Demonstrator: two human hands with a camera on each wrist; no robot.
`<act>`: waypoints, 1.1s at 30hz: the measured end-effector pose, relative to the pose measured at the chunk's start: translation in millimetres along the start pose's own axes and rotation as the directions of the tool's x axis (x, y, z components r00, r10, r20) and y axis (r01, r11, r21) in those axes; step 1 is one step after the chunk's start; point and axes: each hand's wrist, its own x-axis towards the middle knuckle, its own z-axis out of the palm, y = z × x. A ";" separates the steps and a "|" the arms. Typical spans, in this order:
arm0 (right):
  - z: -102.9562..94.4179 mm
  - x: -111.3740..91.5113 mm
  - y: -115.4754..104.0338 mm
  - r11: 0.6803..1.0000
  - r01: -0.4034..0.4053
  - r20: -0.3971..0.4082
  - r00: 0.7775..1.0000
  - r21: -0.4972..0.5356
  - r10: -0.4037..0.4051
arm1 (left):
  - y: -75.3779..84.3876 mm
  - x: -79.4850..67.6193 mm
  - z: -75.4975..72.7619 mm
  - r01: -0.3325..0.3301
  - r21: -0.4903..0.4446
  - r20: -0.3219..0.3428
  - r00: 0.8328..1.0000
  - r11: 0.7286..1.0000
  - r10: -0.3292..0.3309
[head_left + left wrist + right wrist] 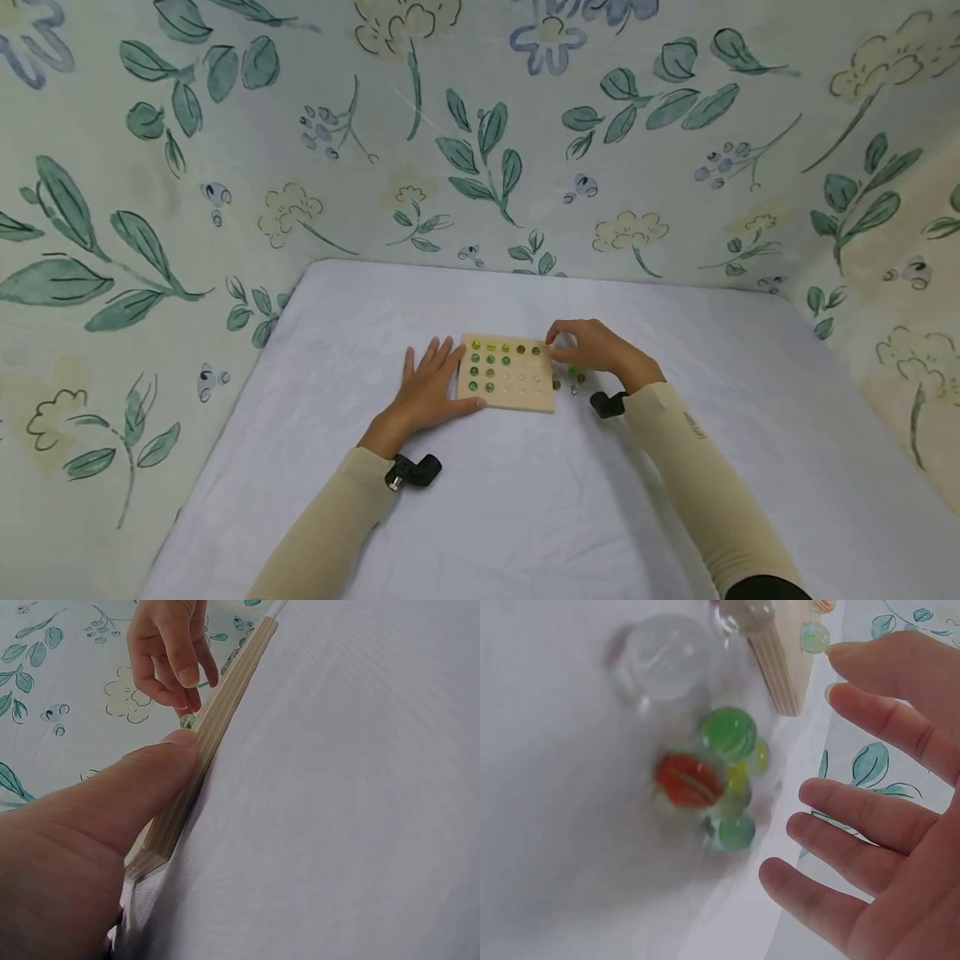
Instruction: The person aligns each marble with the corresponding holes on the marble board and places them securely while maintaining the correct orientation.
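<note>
Head view first: my left hand (427, 393) lies fingers spread at the left of the wooden board (543, 401), which sits flat on the white cloth (487, 517) between my hands. Seated marbles (491, 360) fill the far row, three more in the next, two in each nearer row; I'd call it just past halfway, bare hollows left on the right. My right hand (596, 350) is at the far right corner.

Left wrist now: my left thumb (150, 780) rests on the board's near edge, clamping nothing.

And right wrist: thumb and forefinger apart, a pale green marble (814, 637) beside the thumb tip, contact I can't tell. Red (690, 781), green and clear loose marbles lie off the board, yet to be seated.
</note>
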 end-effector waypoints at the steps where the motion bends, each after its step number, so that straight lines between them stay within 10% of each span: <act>1: -0.9 -2.0 1.0 1.000 0.000 -0.004 1.000 0.001 0.000 | 0.2 0.1 -0.2 -0.001 0.000 -0.003 1.000 1.000 0.001; 33: -4.7 -29.3 44.4 0.997 -0.076 -0.012 0.997 0.015 0.076 | 1.0 -1.2 0.9 -0.010 0.000 -0.010 1.000 1.000 0.010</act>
